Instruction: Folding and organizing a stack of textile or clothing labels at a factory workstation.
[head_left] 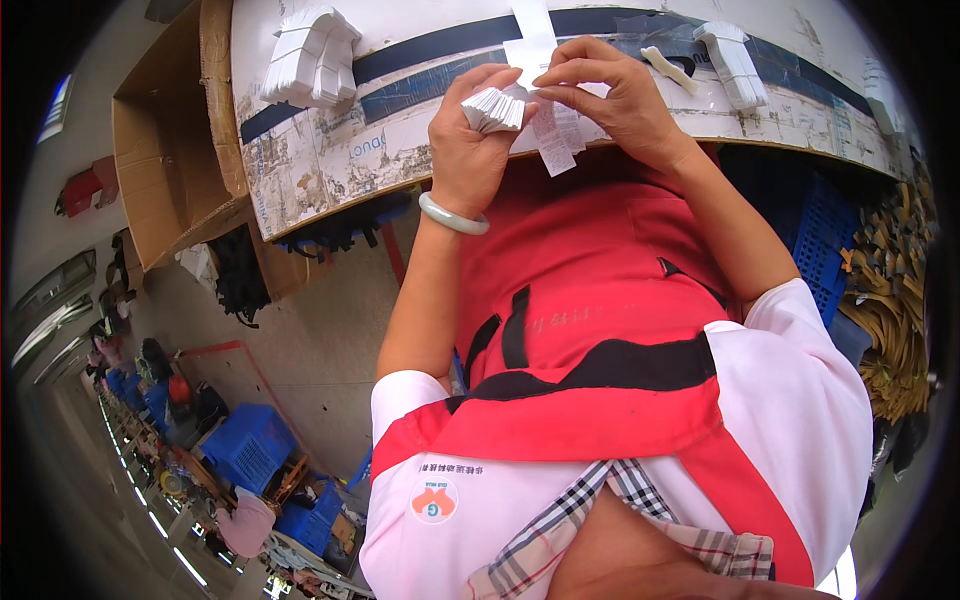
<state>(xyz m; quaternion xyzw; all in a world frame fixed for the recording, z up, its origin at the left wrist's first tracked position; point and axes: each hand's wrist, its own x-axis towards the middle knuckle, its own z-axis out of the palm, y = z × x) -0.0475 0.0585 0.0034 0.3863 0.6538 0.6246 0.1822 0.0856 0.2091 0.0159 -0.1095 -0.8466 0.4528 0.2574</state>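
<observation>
White folded slips (493, 110) sat clamped in the left hand (466, 145) at the worktop (325, 170), while the right hand (628, 100) pinched a paper strip (556, 142) close beside them.

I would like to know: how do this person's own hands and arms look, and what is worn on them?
Both the left hand and right hand are gloveless, with bare forearms. A smooth, pale, rounded bangle circles the left wrist. The short sleeves are plain, pinkish white.
</observation>
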